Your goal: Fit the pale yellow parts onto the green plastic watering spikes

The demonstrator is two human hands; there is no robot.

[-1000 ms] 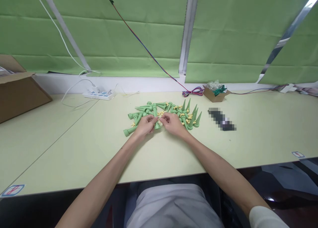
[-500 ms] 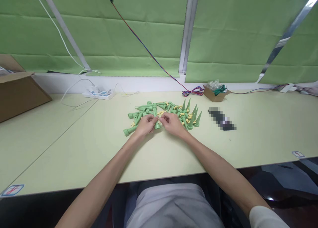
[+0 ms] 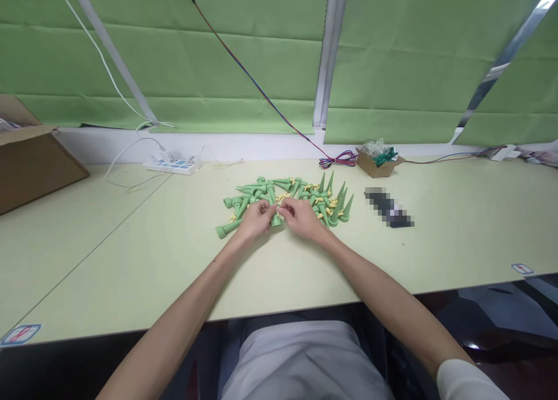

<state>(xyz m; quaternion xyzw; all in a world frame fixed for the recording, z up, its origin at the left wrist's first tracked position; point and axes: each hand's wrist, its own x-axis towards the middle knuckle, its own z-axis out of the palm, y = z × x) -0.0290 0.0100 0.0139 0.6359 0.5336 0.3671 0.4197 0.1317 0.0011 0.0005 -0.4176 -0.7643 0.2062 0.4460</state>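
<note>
Several green plastic spikes (image 3: 344, 209) and tube-like pieces lie in a pile on the pale table (image 3: 279, 278), with small yellow pieces (image 3: 307, 188) among them. At the near edge of the pile, my left hand (image 3: 257, 217) has its fingers pinched together. My right hand (image 3: 297, 214) is closed too, its thumb and forefinger meeting those of my left hand. Whatever lies between the fingertips is too small to make out. A green tube (image 3: 276, 220) rests just beneath and between the hands. One more green tube (image 3: 226, 229) lies left of my left hand.
Behind the pile are a bundle of red and blue wire (image 3: 338, 160) and a small open box (image 3: 378, 165) with plastic and green material. A blurred dark object (image 3: 389, 208) lies to the right. Far left stand a power strip (image 3: 172, 165) and a large cardboard box (image 3: 39, 167).
</note>
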